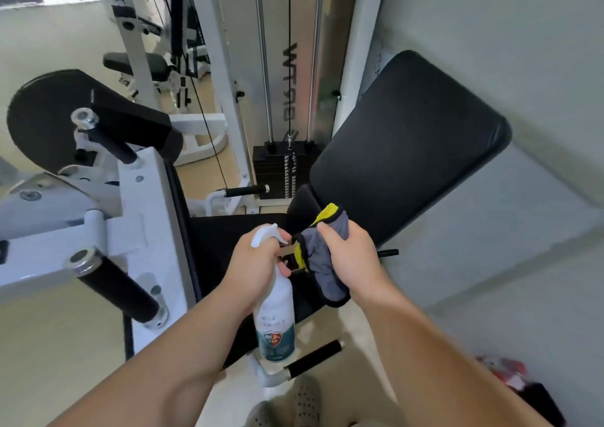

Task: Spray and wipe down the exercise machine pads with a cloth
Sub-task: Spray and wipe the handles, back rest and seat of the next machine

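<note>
Gripping the white spray bottle [274, 315] in the left hand [258, 263], with fingers [283, 239] curled round its neck; clutching the grey-and-yellow cloth [322, 263] in the right hand [353, 256], with fingers clamped on it, just beside the bottle's top, above the black seat pad [214, 243].

Head view looks forward-down, close over machine seat [228, 240] (wide-angle, single view).
</note>
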